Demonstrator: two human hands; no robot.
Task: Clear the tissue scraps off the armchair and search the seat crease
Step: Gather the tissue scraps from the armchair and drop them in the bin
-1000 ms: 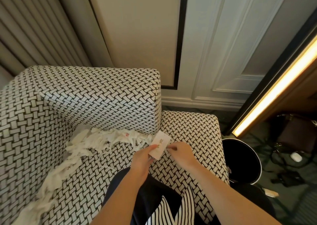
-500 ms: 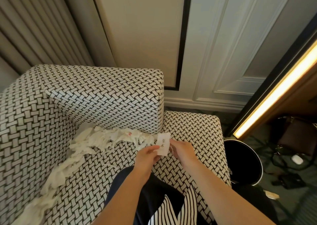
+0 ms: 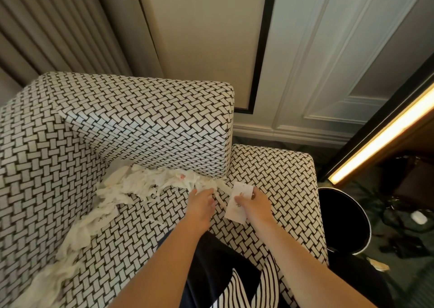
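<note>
Head view, looking down on an armchair (image 3: 141, 124) upholstered in a black-and-white woven pattern.

- **Tissue scraps** (image 3: 150, 183): strewn in a ragged white band along the seat crease. Starting at the foot of the upright panel at 12 o'clock of the seat, bending at the corner at 10 o'clock, then trailing down the crease at 9 o'clock toward the lower left corner of the picture.
- **Left hand** (image 3: 202, 204): at the right-hand end of that band, seen from the back. Fingers curled down into the scraps and pinching them.
- **Right hand** (image 3: 254, 205): just beside the left, at its 3 o'clock and not touching it. Thumb and fingers gripping a small white card (image 3: 237, 204) (faint reddish marks on its face, too small to read), held tilted over the seat cushion.
- One thin strip of tissue lying between the two hands.

Surroundings:

- Round black bin (image 3: 345, 225) with a pale rim, on the floor just beside the seat at 3 o'clock.
- Glowing amber light strip (image 3: 380, 141) running diagonally at 2 o'clock.
- Pleated curtain (image 3: 47, 30) at 11 o'clock.
- Panelled wall (image 3: 317, 61) from 12 to 1 o'clock.
- Dark garment with white stripes (image 3: 234, 291) at 6 o'clock, between the two bare forearms.
</note>
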